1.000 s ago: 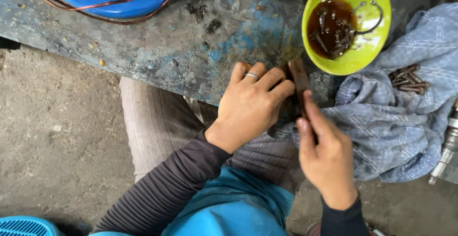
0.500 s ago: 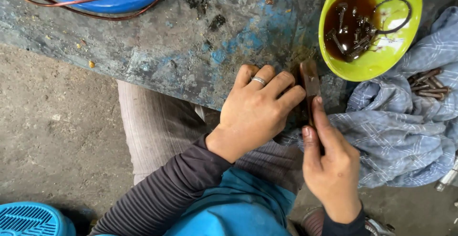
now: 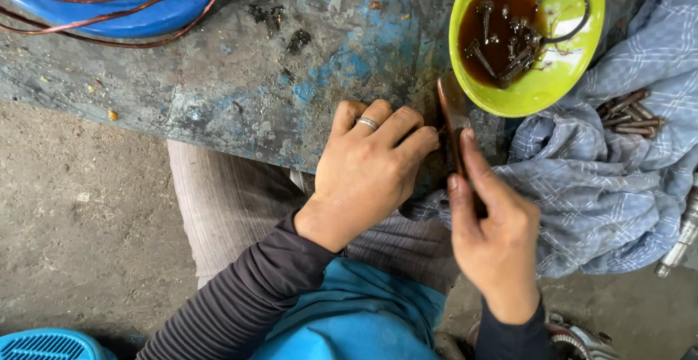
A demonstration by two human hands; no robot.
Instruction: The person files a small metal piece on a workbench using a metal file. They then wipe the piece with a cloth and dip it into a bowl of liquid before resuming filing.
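My right hand (image 3: 493,222) grips a flat rusty brown metal tool (image 3: 452,116) that points away from me, its tip near a green bowl (image 3: 560,76). My left hand (image 3: 367,167), with a ring on one finger, rests fingers curled on the edge of the worn blue-grey bench (image 3: 240,91), its fingertips against the tool's side. What lies under those fingers is hidden. The bowl holds dark brown liquid with several rusty bolts (image 3: 509,44) and a wire hook in it.
A grey-blue checked cloth (image 3: 603,185) lies right of the tool with several rusty bolts (image 3: 627,113) on it. A blue basin (image 3: 116,7) of copper wire stands at the far left. A metal shaft (image 3: 680,240) lies at the right edge; a blue plastic object (image 3: 43,345) sits bottom left.
Both hands kept their grip at the bench edge; the view has drifted so the bowl and cloth sit further right and higher. The tool has shifted slightly along the bench edge.
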